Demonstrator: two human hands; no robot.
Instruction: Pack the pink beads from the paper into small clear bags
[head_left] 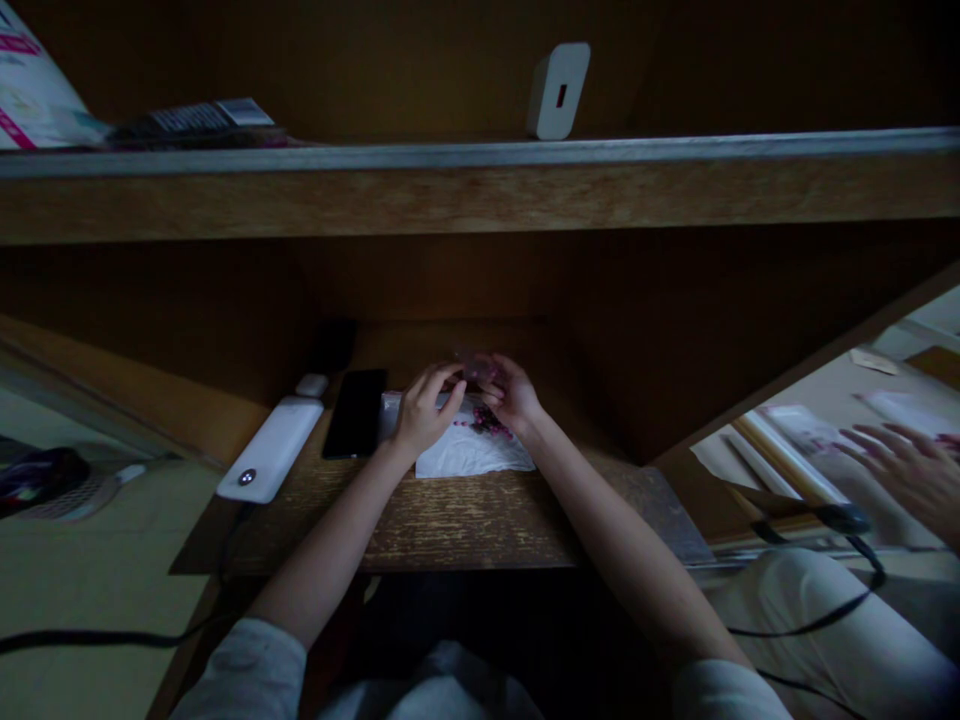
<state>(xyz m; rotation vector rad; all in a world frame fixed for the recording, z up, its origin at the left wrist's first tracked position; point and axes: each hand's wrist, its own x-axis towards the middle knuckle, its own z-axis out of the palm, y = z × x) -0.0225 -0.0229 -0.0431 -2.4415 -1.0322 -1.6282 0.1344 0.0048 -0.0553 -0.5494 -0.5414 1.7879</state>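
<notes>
My right hand (512,395) is closed, its fingertips on a small clear, slightly pinkish item (477,368) that looks like thin plastic; its exact kind is too dim to tell. At the item's left side, my left hand (425,405) has bent fingers with the thumb close to them, and what they pinch is hard to see. Under both hands lies a crumpled white sheet (465,460), tissue or paper. Dark red and pink beads (491,422) are heaped on it, partly covered by my right hand.
Left of the sheet lie a black phone (355,412) and a white power strip (274,450) with a cable. A shelf edge (480,200) crosses above my hands, carrying a white charger (561,92). At right, another person's hand (911,470) is over a neighbouring desk.
</notes>
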